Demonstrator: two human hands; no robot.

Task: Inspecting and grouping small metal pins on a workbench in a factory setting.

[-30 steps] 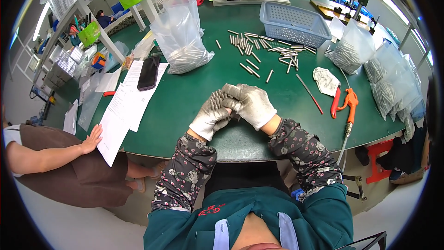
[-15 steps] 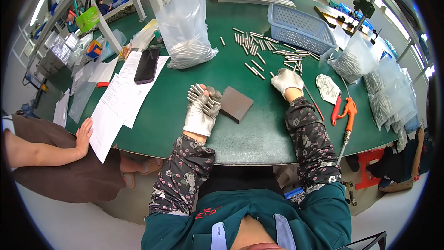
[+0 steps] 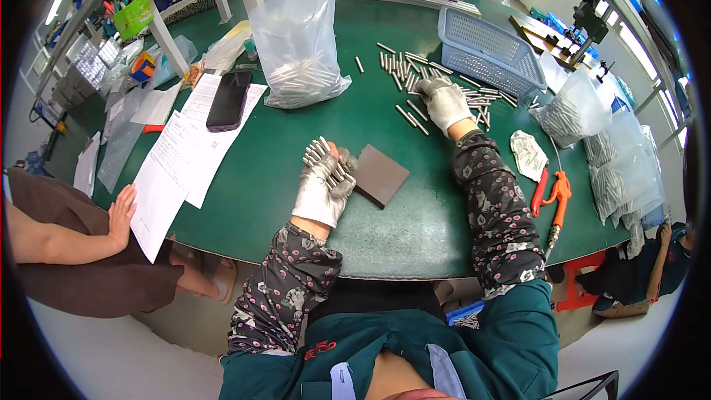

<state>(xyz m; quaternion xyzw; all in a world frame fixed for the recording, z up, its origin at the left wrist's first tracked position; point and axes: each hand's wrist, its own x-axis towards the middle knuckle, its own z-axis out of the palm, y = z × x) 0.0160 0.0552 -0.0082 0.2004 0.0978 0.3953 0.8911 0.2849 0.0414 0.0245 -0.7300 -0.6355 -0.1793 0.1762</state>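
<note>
Clear bag holds metal rods; blue basket beside.

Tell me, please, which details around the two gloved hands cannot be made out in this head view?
- Right hand: its glove covers the loose metal rods; whether it grips one is hidden.
- Left hand: the rod bundle count is too small to tell.
- Clear plastic bag: the film blurs its contents.

Our gloved left hand grips a bundle of metal rods just left of the dark square pad. Beyond the pad, our gloved right hand rests on the loose rods before the blue basket.
</note>
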